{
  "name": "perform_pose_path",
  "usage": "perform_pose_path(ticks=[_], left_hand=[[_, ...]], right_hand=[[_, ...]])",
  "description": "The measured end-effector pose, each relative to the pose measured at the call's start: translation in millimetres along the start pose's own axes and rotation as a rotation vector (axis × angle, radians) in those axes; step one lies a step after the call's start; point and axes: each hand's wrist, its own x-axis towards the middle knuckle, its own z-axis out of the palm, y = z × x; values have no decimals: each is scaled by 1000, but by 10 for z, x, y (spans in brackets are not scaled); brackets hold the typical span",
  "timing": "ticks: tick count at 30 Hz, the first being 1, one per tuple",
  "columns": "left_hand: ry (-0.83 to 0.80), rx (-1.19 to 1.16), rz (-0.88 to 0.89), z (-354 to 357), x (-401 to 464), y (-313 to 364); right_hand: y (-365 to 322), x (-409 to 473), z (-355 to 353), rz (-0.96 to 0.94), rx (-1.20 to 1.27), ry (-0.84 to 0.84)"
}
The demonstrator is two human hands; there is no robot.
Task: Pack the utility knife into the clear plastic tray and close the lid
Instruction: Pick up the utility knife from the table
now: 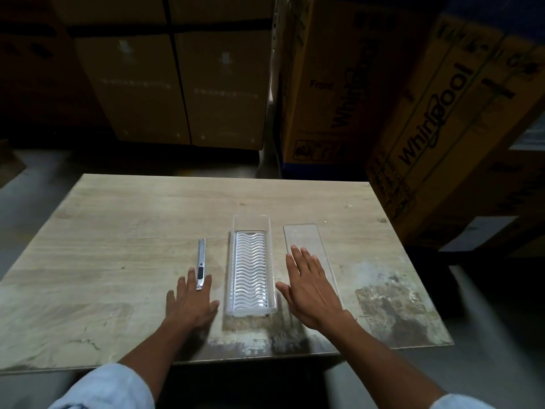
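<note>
1. Left hand (191, 302) is laid flat, fingers spread wide, at the near end of the utility knife (201, 263) on the table (118, 231).
2. Right hand (309, 287) is spread open over the clear lid (303, 236).
3. Between them, the tray (251, 264) is seen uncovered.

One knife (201, 263), tray (251, 310), lid (303, 235); two hands (191, 302).
</note>
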Motion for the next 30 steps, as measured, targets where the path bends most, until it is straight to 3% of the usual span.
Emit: perform_pose_path(ticks=[9,17,30], left_hand=[[-62,77,46,56,93,-111],[231,30,54,148,0,-37],[409,-250,-97,-18,99,107]], right_hand=[[33,15,97,-30,-7,2],[12,61,142,-19,17,-32],[61,101,65,-19,-10,-59]])
